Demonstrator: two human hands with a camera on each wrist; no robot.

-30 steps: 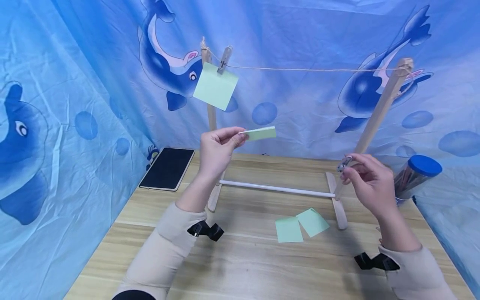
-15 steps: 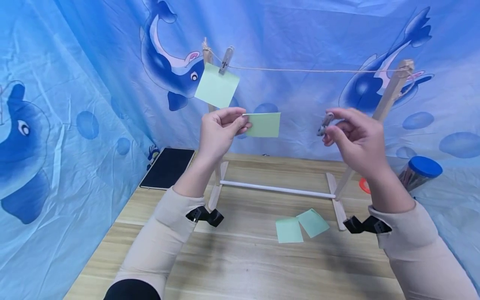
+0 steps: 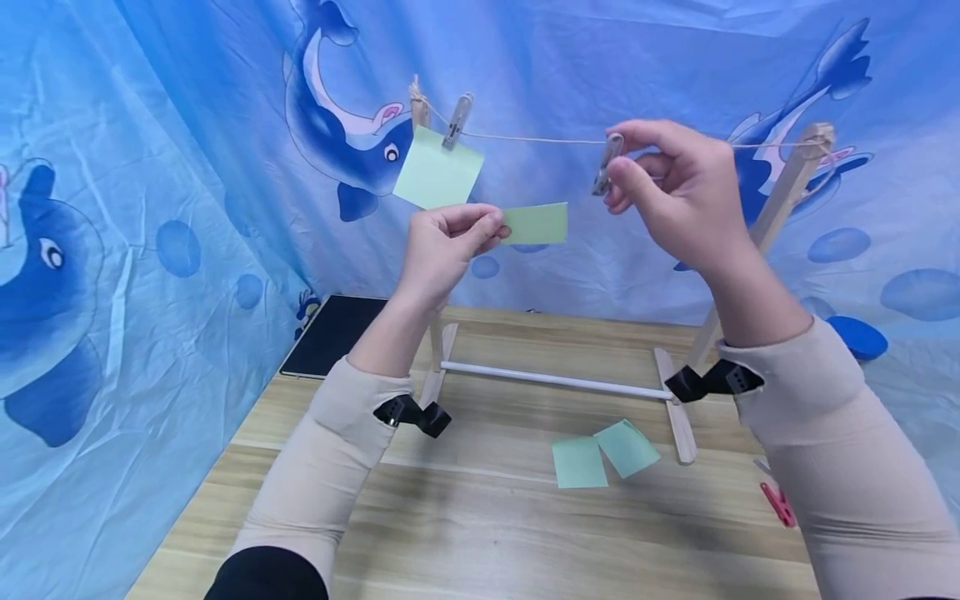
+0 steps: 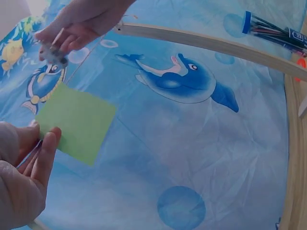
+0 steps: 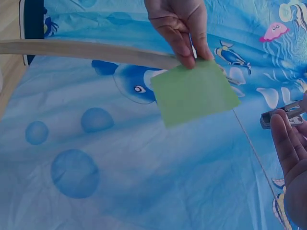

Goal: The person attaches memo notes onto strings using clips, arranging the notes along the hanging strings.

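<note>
My left hand [image 3: 450,250] pinches a green sticky note [image 3: 536,223] by its left side, just below the string. In the left wrist view the square note [image 4: 76,124] shows flat between thumb and fingers. My right hand [image 3: 682,187] pinches a grey clothespin [image 3: 609,165] between thumb and fingertips, close to the string [image 3: 536,139]; the right wrist view has this clothespin [image 5: 280,115] at its right edge. Farther left, another clothespin [image 3: 458,121] holds a hanging green note [image 3: 438,169] on the string. Two more green notes [image 3: 580,462] lie on the table.
The string runs between two wooden posts [image 3: 791,183] joined low down by a white rod [image 3: 555,379]. A black tablet [image 3: 330,337] lies at the back left. A red clothespin [image 3: 778,504] and a blue-lidded jar [image 3: 858,336] are by the right forearm.
My right hand has risen and moved left with the clothespin, up to string height. My left hand has lifted the note higher and slightly right.
</note>
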